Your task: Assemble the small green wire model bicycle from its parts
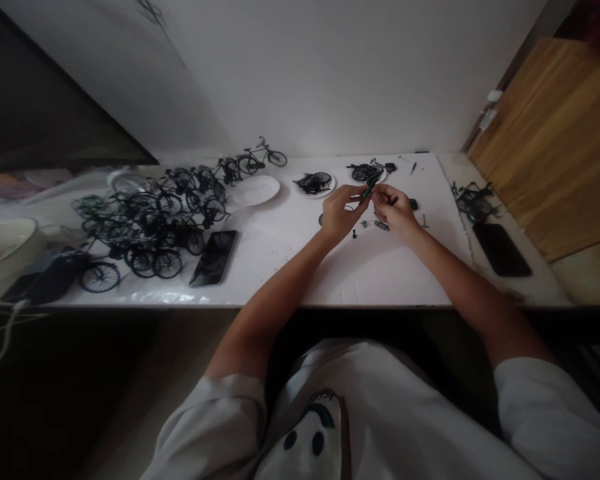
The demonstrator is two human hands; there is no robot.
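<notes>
A small dark green bicycle part [369,187] is held up over the right half of the white table. My left hand [341,212] pinches it from the left, fingers closed. My right hand [394,208] meets it from the other side with its fingers closed, and a small dark piece shows between them. Behind the hands lies a plate of dark parts [363,172]; another plate with dark wheels and parts [314,184] is to their left. Small loose pieces, among them a little black one [354,234], lie on the table just below the hands.
Many assembled miniature bicycles [155,220] crowd the left of the table [300,280]. Near them are an empty white plate [257,191] and a black phone [213,258]. At the right lie another dark phone [501,249] and dark bicycle parts [475,200], beside a wooden board [555,147].
</notes>
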